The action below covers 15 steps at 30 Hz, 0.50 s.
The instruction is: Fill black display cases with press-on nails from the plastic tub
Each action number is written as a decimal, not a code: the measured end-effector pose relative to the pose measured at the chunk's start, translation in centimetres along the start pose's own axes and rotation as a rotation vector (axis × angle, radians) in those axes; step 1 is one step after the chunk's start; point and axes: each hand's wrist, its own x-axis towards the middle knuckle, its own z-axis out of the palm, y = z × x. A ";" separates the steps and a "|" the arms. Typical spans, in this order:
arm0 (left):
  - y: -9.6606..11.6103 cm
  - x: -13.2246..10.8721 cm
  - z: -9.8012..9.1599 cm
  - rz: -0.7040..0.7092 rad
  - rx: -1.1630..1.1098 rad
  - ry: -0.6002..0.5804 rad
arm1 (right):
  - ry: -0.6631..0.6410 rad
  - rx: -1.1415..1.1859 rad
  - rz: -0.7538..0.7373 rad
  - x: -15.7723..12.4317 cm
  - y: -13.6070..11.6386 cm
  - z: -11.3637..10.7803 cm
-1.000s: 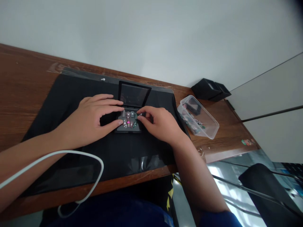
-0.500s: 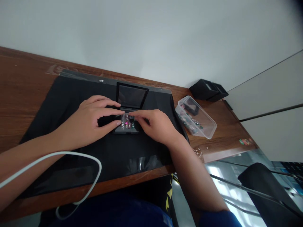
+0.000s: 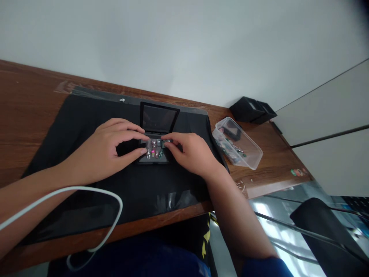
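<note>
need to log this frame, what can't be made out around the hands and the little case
Head view only:
- Small pieces in the black case: too small to identify.
- Right hand fingertips: whether they pinch a piece cannot be told.
- Case's left edge: hidden by the left hand.
- Clear plastic tub contents: too small, blurred.
- White cable: cut off at the left edge.

Left hand (image 3: 108, 148) and right hand (image 3: 191, 152) rest fingertips on small open black case (image 3: 154, 148) holding coloured gems (lid upright). Case on black mat (image 3: 86, 127), wooden table (image 3: 25, 100). Clear plastic container (image 3: 238, 144) to right.
</note>
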 end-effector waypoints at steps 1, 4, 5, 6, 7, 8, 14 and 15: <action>0.0 0.0 0.0 -0.001 -0.003 0.000 | 0.024 0.030 -0.012 0.0 0.1 0.1; -0.3 -0.2 0.1 -0.005 -0.015 0.005 | 0.152 0.187 -0.082 -0.8 0.0 -0.3; -0.5 -0.2 0.2 -0.008 -0.017 0.015 | 0.200 0.247 -0.117 -1.4 -0.1 -0.8; -0.7 -0.2 0.3 -0.008 -0.018 0.020 | 0.254 0.298 -0.149 -2.1 -0.2 -1.7; -0.8 -0.3 0.3 -0.008 -0.018 0.037 | 0.301 0.331 -0.172 -3.1 -0.2 -2.9; -1.0 -0.3 0.4 -0.010 -0.016 0.054 | 0.338 0.345 -0.177 -4.2 0.1 -4.4; -1.6 -0.3 0.7 -0.028 -0.040 0.045 | 0.191 -0.041 0.292 -9.0 6.8 -14.3; -1.6 -0.3 0.8 -0.025 -0.045 0.044 | 0.109 -0.103 0.402 -9.0 8.2 -15.1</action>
